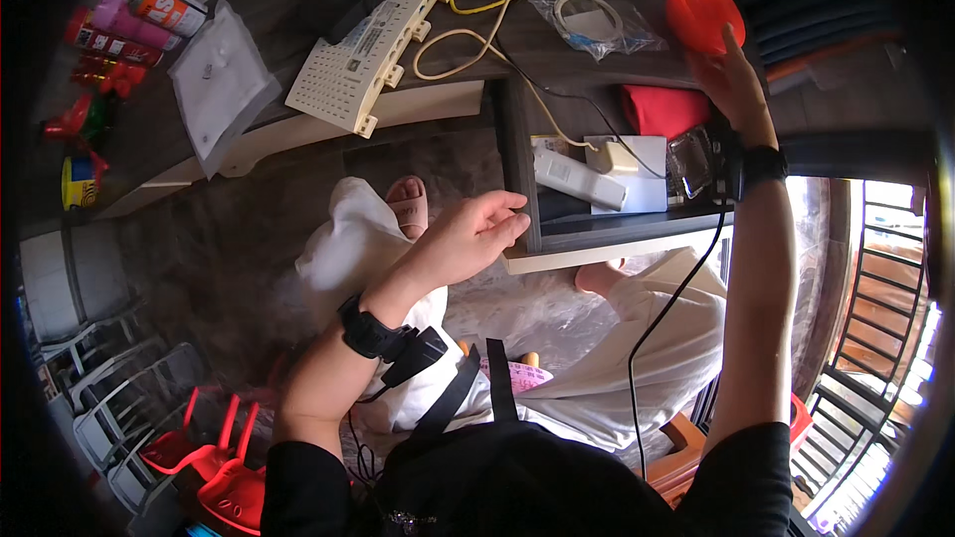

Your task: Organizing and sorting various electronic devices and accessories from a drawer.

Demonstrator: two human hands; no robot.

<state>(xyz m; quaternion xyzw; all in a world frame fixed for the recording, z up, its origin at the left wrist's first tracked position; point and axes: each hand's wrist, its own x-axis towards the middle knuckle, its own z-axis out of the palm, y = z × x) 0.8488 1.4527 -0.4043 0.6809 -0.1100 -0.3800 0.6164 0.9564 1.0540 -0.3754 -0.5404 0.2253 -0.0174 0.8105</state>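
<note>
My right hand [730,86] is at the right end of the dark wood desktop [477,52], with its thumb and fingers on a glossy red bowl-like object [701,11]. My left hand [477,235] holds nothing. Its fingers are loosely bent and apart beside the left wall of a pulled-out drawer [600,247]; whether they touch it I cannot tell. Inside the drawer lie a long white device [578,179], a cream plug adapter [613,159], a white sheet [649,194], a folded red cloth [664,108] and a clear plastic case [690,156].
A perforated cream router [336,82] overhangs the desk's front edge, as does a white pouch [220,82]. Yellow cables [507,7] and a bagged cable coil [589,19] lie behind. Cans [168,7] stand left. Red dustpans [231,488] and metal chairs [112,403] are lower left.
</note>
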